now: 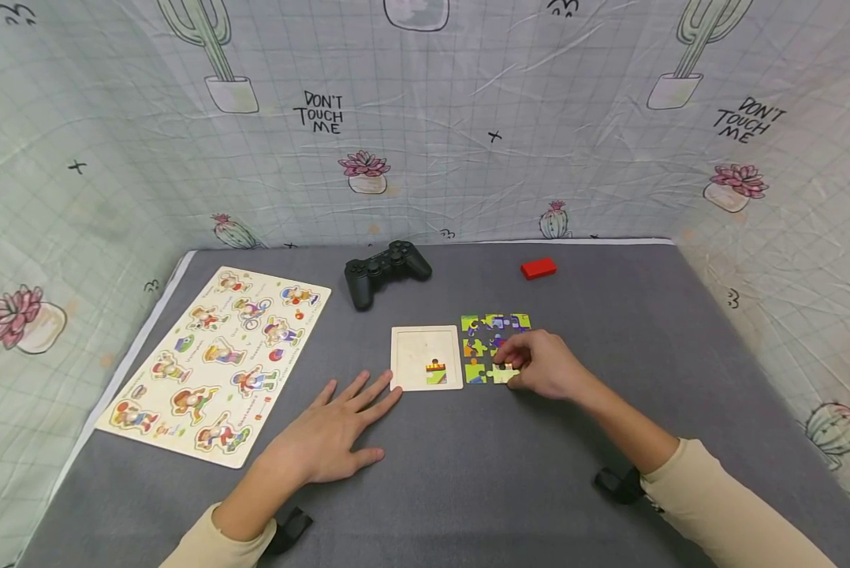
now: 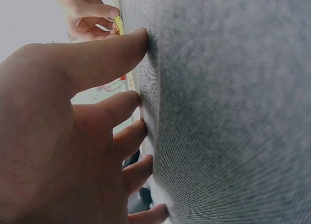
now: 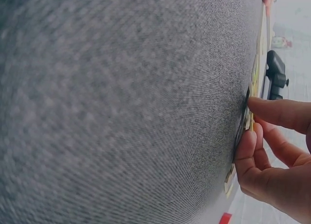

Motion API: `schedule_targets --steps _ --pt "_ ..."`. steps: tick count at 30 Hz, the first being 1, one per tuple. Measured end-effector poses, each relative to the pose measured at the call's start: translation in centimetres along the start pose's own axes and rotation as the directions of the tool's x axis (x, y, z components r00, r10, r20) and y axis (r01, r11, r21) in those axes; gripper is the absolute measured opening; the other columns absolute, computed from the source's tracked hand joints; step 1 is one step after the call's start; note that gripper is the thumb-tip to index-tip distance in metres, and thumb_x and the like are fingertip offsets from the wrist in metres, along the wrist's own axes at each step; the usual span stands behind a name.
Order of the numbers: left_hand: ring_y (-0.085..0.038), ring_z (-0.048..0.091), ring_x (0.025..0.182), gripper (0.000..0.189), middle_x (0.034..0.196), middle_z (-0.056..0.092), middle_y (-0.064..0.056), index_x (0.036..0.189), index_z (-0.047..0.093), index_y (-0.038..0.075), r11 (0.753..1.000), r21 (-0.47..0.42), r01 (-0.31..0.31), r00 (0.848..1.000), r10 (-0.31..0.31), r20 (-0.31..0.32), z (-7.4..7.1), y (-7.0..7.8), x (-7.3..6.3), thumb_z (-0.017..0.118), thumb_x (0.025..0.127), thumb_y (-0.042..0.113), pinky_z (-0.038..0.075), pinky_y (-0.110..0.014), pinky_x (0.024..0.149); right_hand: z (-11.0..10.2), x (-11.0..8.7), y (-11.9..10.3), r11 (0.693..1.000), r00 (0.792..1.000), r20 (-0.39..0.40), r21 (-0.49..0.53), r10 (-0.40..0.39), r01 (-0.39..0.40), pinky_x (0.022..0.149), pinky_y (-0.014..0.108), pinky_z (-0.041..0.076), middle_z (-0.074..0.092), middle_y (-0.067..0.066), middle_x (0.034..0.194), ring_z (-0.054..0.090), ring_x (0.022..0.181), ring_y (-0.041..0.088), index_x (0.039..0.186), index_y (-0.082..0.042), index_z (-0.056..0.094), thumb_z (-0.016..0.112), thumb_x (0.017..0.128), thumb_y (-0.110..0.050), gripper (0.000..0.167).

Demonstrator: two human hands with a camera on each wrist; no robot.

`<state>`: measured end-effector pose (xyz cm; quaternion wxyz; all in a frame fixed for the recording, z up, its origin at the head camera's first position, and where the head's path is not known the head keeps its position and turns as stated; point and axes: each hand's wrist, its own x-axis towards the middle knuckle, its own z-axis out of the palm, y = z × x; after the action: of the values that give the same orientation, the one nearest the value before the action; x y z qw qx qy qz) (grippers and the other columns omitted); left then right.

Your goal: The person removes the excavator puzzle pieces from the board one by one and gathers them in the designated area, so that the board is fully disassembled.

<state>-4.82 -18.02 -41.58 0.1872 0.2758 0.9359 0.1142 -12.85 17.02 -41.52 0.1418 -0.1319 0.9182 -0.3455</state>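
Note:
A square wooden puzzle tray [image 1: 407,355] lies mid-table, with one colourful jigsaw piece [image 1: 436,374] inside at its lower right. Just right of the tray, several loose jigsaw pieces [image 1: 475,347] in green, yellow and purple lie grouped together. My right hand [image 1: 547,367] pinches a yellow-green jigsaw piece [image 1: 503,375] at the group's lower right; its fingers partly cover that piece and its neighbours. Spread flat-fingered, my left hand [image 1: 333,434] rests on the grey table with fingertips right at the tray's lower left corner. It holds nothing.
On the left lies a large wooden board [image 1: 212,371] printed with cartoon children. A black game controller [image 1: 385,272] sits behind the tray, and a red block [image 1: 538,269] is at the back right. Patterned cloth [image 1: 453,158] walls the table's back and sides.

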Motion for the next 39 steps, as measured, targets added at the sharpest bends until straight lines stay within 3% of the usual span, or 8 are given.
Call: schedule_targets --steps 19,39 --pt "-0.032 0.015 0.163 0.080 0.176 0.014 0.002 0.167 0.028 0.027 1.000 -0.006 -0.005 1.000 0.005 -0.004 -0.20 0.03 -0.22 0.067 0.100 0.046 0.016 -0.069 0.126 0.25 -0.11 -0.52 0.994 1.000 -0.001 -0.111 0.023 -0.023 0.075 0.030 0.054 0.070 0.003 0.091 0.058 0.083 0.017 0.102 -0.008 0.079 0.086 0.078 0.002 0.027" --pt "-0.032 0.014 0.163 0.080 0.176 0.014 0.002 0.167 0.029 0.027 1.000 -0.003 -0.009 1.000 0.009 -0.004 0.06 -0.03 -0.02 0.068 0.099 0.047 0.016 -0.069 0.126 0.27 -0.11 -0.69 0.991 1.000 -0.012 -0.130 0.008 -0.010 0.077 0.031 0.055 0.070 0.005 0.092 0.058 0.083 0.018 0.103 -0.007 0.078 0.088 0.076 0.002 0.030"
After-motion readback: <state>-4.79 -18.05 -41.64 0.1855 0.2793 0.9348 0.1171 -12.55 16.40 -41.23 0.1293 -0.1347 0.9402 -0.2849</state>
